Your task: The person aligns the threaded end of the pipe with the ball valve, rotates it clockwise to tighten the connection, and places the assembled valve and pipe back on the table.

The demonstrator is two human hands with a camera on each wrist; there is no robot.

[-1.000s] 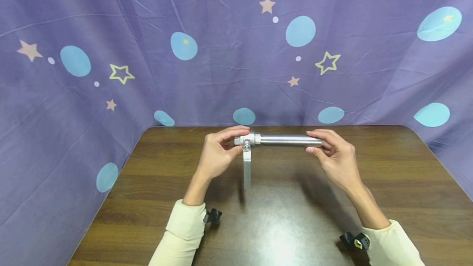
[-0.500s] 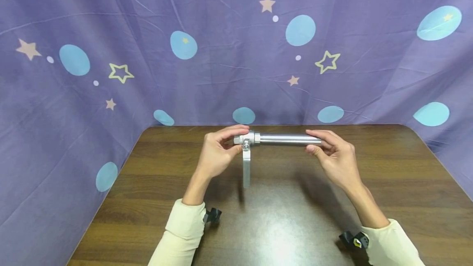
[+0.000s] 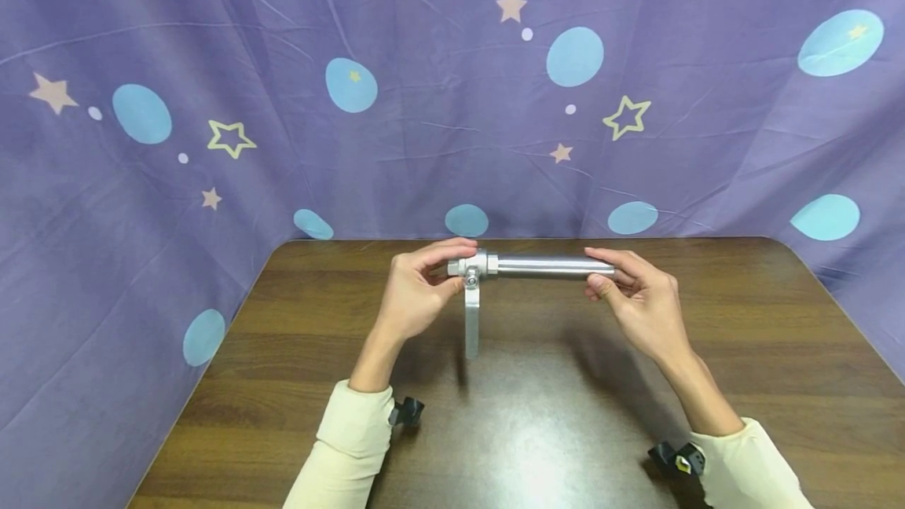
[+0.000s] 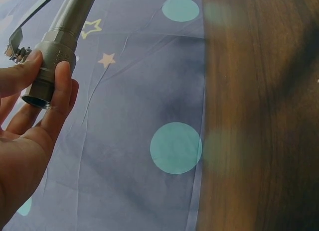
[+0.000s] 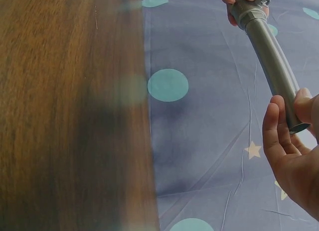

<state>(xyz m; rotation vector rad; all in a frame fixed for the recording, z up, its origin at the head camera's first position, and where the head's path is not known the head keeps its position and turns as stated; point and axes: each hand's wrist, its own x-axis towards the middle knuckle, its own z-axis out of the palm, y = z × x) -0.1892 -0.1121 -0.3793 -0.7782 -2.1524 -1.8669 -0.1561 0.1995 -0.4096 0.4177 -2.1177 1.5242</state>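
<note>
A silver ball valve (image 3: 479,264) and a straight metal pipe (image 3: 544,266) are joined end to end, held level above the table. The valve's flat lever handle (image 3: 472,328) points toward the person. My left hand (image 3: 417,293) grips the valve body between thumb and fingers; in the left wrist view the open hexagonal end of the valve (image 4: 40,94) shows below the fingertips. At the pipe's far right end, my right hand (image 3: 646,301) pinches it with thumb and fingers. The right wrist view shows the open end of the pipe (image 5: 299,127) between them.
Below the hands lies a brown wood-grain table (image 3: 318,336). A purple curtain (image 3: 424,100) with stars and blue dots hangs behind its back edge and along both sides. Black camera mounts sit at the left wrist (image 3: 406,412) and right wrist (image 3: 679,459).
The right thumb has shifted slightly on the pipe's end, and more fingertip shows beneath it. The valve, pipe and left hand stay almost where they were.
</note>
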